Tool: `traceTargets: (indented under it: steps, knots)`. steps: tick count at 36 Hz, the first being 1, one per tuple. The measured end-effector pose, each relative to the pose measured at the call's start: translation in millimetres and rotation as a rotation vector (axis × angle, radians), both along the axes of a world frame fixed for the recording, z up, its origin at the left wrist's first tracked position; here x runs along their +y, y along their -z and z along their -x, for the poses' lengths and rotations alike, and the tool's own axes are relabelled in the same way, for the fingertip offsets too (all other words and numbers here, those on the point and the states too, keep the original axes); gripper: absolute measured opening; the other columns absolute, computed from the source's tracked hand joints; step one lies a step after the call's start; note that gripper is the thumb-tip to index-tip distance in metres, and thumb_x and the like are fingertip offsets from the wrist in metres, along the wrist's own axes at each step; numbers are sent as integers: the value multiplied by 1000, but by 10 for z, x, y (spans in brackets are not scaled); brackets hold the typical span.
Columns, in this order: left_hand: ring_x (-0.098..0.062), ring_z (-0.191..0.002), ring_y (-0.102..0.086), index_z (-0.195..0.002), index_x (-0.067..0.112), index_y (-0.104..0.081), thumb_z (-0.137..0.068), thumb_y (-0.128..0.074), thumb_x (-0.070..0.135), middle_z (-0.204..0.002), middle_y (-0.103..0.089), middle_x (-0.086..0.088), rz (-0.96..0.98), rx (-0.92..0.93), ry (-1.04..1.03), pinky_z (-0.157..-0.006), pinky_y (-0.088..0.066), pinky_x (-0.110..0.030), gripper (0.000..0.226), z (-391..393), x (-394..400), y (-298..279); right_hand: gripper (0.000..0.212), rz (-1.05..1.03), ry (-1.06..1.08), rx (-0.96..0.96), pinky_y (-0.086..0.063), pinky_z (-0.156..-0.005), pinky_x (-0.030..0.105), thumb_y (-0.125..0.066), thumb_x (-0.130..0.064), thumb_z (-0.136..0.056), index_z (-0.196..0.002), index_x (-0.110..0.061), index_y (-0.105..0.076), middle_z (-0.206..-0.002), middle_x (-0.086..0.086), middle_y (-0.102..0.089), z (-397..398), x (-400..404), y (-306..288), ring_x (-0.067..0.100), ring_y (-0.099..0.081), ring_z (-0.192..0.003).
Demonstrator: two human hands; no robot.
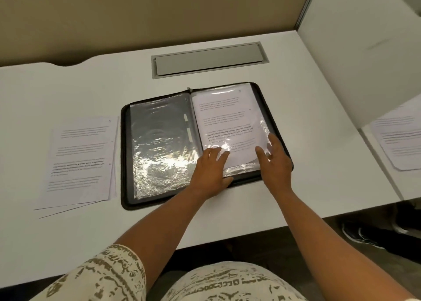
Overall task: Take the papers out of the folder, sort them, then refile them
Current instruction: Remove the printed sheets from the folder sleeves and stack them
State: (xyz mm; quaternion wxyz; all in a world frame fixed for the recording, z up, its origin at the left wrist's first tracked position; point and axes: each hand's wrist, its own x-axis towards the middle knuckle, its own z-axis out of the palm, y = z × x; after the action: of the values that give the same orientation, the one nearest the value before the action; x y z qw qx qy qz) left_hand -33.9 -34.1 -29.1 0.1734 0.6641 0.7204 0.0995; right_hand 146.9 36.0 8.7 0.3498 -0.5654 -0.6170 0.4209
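I am watching both hands resting on the open black zippered folder (206,141).
Left hand (210,167) and right hand (274,159) are lying flat, fingers spread, on its sleeved printed page (224,121); loose white papers (79,162) are lying just left.

From my feed I cannot read a single word for certain; the sheet in the folder's right sleeve (225,121) carries printed paragraphs, one in bold, all too blurred; the loose papers (79,162) on the desk (68,84) show the same grey lines; the far sheet (398,141) is fainter still; the patterned sleeve (102,275) bears letter-like marks, unreadable.
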Motion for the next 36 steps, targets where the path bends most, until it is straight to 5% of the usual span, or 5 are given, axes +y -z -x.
traceTargets:
  steps: [7, 17, 25, 30, 36]
  knots:
    - [-20, -114, -47, -117, 18, -67, -96, -53, 27, -116, -62, 0, -67, -103, -71, -83, -48, -35, 26, -106, 118, -47, 52, 69, 73, 82, -41, -75, -5, -62, -24, -100, -148, -19, -45, -130, -14, -52, -146, 26, -1, 10, -55, -122]
    - [-14, -61, -47, -66, 26, -48, -93, -48, 25, -61, -45, 11, -52, -212, -232, -52, -33, -27, 27, -110, 165, -104, 66, 48, -24, -48, -43, -79, -2, -59, -6, -97, -155, -20, -31, -145, 7, -41, -162, -66, 223, 15, -46, -122]
    - [-8, -65, -56, -73, 20, -66, -96, -48, 37, -69, -61, 9, -52, -284, -274, -57, -48, -30, 33, -103, 168, -89, 81, 142, 99, -10, -52, -71, 12, -73, -14, -89, -154, -22, -27, -110, 5, -58, -69, 41, 292, 14, -62, -92]
    - [-7, -83, -61, -94, 20, -75, -91, -59, 49, -89, -70, 9, -30, -334, -224, -71, -53, -30, 32, -108, 116, -106, 55, 203, 208, -32, -52, -80, 21, -72, -20, -91, -140, -15, -48, -87, -4, -64, -23, 178, 273, 6, -62, -79]
    - [-5, -95, -58, -105, 19, -73, -90, -64, 55, -100, -70, 8, -94, -448, -292, -80, -50, -26, 40, -165, 51, -105, 27, 220, 234, -88, -49, -74, 21, -68, -18, -92, -118, -11, -61, -107, 3, -67, -69, 286, 248, 21, -65, -95]
